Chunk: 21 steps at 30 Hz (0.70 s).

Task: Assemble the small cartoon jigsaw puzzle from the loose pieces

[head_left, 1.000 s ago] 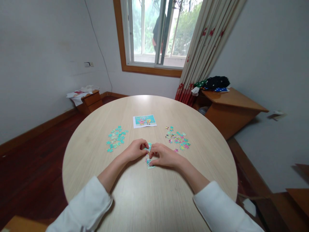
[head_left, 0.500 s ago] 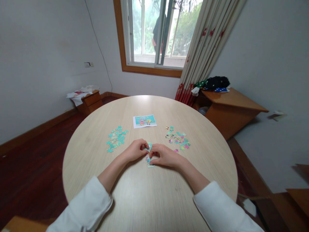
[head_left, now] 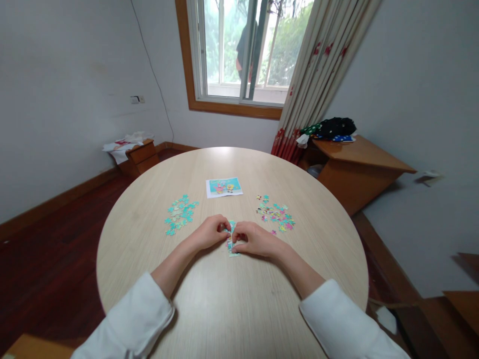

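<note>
A narrow strip of joined jigsaw puzzle pieces (head_left: 234, 253) lies on the round table in front of me, partly covered by my fingers. From its left side, my left hand (head_left: 214, 232) pinches the upper part of the strip, thumb and fingertips together. My right hand (head_left: 256, 239) is curled over the right edge, fingertips and thumb closed on the strip. Teal and pale loose puzzle pieces (head_left: 181, 214) are spread left of my hands. More loose pieces (head_left: 279, 217), pink, yellow and teal, lie to the right. Beyond my hands is a printed picture (head_left: 224, 187) with cartoon figures on teal.
The pale wooden round table (head_left: 232, 314) fills the middle of the view. A wooden desk (head_left: 368, 154) bearing dark cloth stands at the right, a small cabinet (head_left: 142, 157) at the left. Behind are a window and a curtain (head_left: 318, 65); a person shows outside the glass.
My right thumb and fingers have shifted very slightly upward along the strip, and the strip's lower end sits a touch higher. My left hand holds nearly the same place.
</note>
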{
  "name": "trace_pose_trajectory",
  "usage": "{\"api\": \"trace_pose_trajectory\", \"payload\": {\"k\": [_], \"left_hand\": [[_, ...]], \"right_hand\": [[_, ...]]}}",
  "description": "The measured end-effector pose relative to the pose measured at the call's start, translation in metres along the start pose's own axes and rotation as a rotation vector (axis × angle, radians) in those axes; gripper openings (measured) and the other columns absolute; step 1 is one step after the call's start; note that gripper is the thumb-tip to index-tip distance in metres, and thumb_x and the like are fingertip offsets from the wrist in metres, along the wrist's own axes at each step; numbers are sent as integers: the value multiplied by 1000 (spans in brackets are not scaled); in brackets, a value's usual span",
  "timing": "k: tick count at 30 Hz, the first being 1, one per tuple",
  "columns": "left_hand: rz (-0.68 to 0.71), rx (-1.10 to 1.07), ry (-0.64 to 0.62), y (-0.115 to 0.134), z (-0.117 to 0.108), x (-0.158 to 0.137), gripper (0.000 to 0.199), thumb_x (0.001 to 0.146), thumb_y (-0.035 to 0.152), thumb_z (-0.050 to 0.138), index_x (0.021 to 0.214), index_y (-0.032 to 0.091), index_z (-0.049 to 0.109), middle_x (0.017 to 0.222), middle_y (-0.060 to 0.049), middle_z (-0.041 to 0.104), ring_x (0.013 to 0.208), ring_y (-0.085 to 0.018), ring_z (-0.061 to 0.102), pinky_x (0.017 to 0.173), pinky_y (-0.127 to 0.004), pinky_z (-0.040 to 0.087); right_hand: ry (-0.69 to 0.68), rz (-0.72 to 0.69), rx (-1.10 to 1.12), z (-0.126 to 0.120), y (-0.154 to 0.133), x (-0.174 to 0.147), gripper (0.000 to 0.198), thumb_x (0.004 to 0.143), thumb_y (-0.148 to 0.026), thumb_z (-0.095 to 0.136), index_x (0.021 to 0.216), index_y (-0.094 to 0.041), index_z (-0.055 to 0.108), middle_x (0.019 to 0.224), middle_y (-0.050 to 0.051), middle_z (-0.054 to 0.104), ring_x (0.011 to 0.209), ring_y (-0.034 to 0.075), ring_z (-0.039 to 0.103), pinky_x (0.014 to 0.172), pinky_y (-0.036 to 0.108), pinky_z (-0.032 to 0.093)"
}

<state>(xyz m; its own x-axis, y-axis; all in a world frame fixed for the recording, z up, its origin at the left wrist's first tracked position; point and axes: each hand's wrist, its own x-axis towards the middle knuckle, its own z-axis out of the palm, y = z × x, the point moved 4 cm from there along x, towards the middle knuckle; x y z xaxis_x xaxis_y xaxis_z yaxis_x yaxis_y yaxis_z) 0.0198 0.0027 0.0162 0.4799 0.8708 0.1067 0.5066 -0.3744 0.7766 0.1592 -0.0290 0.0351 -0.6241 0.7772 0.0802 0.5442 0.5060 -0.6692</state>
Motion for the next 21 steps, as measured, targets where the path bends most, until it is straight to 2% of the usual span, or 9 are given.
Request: {"api": "trace_pose_trajectory", "payload": {"k": [10, 21], "left_hand": [[22, 1, -1, -2, 2, 0, 10, 67, 19, 60, 74, 15, 65, 68, 2, 53, 60, -10, 47, 58, -23, 38], [15, 5, -11, -2, 1, 1, 11, 67, 20, 60, 74, 15, 66, 68, 2, 52, 60, -10, 46, 57, -22, 37]], "right_hand": [[13, 47, 19, -2, -3, 0, 7, 68, -16, 69, 72, -15, 63, 70, -1, 57, 64, 10, 49, 62, 21, 36], [15, 79, -2, -2, -4, -1, 11, 68, -15, 68, 78, -15, 66, 73, 0, 60, 65, 10, 50, 63, 22, 38]]}}
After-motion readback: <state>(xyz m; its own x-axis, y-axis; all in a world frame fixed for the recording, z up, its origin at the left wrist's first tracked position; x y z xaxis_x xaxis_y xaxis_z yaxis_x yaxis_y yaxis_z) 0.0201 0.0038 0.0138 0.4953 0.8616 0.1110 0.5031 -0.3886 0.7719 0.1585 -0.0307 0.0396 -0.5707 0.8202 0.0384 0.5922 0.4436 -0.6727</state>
